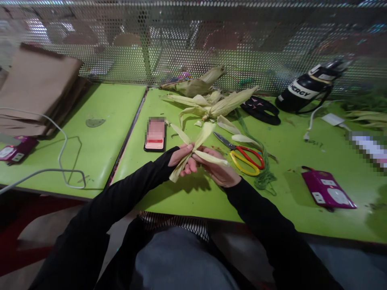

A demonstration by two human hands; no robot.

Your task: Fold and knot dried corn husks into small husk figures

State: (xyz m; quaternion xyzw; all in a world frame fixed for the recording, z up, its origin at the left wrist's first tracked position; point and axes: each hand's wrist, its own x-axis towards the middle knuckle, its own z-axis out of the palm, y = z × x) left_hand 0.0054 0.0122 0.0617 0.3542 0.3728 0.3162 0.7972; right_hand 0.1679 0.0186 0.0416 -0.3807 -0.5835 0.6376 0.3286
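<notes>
Between my two hands are crossed strips of pale corn husk point(205, 136), spreading out like a star from one point. My left hand point(182, 156) pinches them near the crossing. Closed on the same strips from the other side is my right hand point(218, 166), with one strip lying across its fingers. Scissors point(246, 157) with one red and one yellow handle rest just right of my right hand. Beside them runs a bundle of green string point(263, 169). Behind my hands lies a heap of corn husks point(211, 105), with a few loose pieces around it.
A phone point(155, 135) lies left of my hands. Black bottle point(305, 90) and black flat item point(261, 110) are at the back right, before a perforated metal screen point(181, 48). Purple power strips point(328, 189) sit at both sides. Brown paper point(33, 88) and a white cable point(62, 151) occupy the left.
</notes>
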